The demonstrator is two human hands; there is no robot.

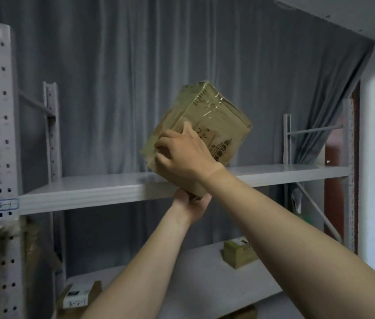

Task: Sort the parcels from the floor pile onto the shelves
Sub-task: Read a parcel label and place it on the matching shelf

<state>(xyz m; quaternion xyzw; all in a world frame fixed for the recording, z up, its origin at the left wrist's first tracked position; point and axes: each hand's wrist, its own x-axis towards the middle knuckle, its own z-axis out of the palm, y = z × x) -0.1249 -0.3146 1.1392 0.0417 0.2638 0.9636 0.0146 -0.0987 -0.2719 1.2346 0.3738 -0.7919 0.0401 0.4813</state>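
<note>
At the front edge of the upper shelf [89, 192], your right hand [182, 153] grips the near face and your left hand [191, 204] cups the lower corner of a tilted cardboard parcel [214, 111], held just above that shelf. Level it, set it flat, then slide it back.

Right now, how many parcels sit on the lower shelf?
2: a small box toward the right rear, and a flapped box at the left front. Others may be hidden.
</note>
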